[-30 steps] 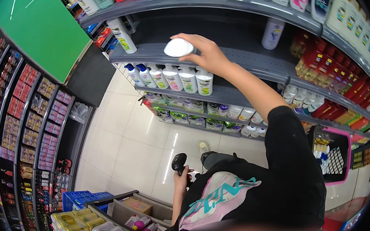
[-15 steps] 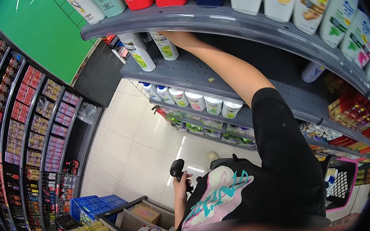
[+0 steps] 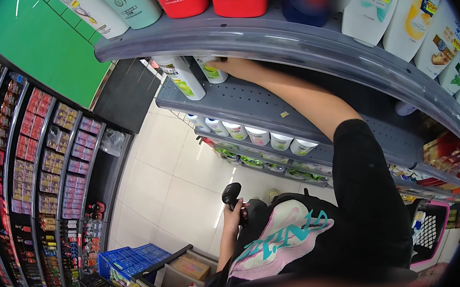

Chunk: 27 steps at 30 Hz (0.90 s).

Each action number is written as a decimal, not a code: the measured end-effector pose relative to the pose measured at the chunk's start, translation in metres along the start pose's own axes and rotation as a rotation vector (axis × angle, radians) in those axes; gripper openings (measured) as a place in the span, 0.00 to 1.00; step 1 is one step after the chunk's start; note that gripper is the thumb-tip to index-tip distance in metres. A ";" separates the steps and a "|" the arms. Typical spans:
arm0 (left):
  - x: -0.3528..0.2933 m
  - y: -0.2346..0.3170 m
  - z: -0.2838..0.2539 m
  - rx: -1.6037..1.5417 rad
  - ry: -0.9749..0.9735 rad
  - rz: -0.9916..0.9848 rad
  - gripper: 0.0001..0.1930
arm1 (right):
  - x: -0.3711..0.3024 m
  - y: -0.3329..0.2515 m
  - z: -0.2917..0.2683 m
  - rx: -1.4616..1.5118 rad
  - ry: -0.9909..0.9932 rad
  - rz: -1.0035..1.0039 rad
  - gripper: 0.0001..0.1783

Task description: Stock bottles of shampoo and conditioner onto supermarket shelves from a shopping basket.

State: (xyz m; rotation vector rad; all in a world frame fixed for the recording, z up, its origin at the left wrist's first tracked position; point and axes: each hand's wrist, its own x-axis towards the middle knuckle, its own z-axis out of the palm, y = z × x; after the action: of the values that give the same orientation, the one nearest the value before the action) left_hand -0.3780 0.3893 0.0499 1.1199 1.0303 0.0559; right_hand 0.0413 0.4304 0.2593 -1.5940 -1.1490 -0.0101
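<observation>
My right hand [image 3: 229, 67] reaches onto the shelf under the top tier. Its fingers are round the upper part of a white-and-green shampoo bottle [image 3: 211, 70], partly hidden by the shelf lip. Just left of it, close to the shelf's end, stands a similar white shampoo bottle [image 3: 182, 77]. Both are upright on the perforated dark grey shelf [image 3: 247, 98]. Low in front of my body, my left hand [image 3: 234, 215] is closed on the handle of a black handheld scanner [image 3: 231, 193], its head upward.
Above, the curved shelf lip [image 3: 264, 38] carries white, green, red and blue bottles. More white bottles [image 3: 258, 135] line the tier below. A cart [image 3: 179, 269] with boxes and a blue crate [image 3: 136, 260] stand at lower left. Packed racks [image 3: 46, 157] fill the left; a black-and-pink basket [image 3: 428, 229] is at right.
My right hand and the bottle have shifted left, closer to the end bottle. My left hand still holds the scanner. The view has moved closer to the shelf.
</observation>
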 end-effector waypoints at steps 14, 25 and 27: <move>0.049 0.048 -0.029 0.155 -0.169 -0.020 0.18 | -0.006 0.006 0.033 -0.164 -0.073 0.221 0.37; 0.058 0.054 -0.052 0.177 -0.236 -0.032 0.19 | 0.003 0.005 0.050 -0.153 -0.050 0.235 0.35; 0.059 0.054 -0.055 0.181 -0.245 -0.034 0.18 | 0.004 0.007 0.050 -0.154 -0.055 0.265 0.37</move>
State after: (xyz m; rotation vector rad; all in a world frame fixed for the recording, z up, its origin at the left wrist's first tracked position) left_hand -0.3593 0.4845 0.0497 1.2386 0.8464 -0.2003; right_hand 0.0208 0.4716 0.2371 -1.8846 -0.9899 0.1225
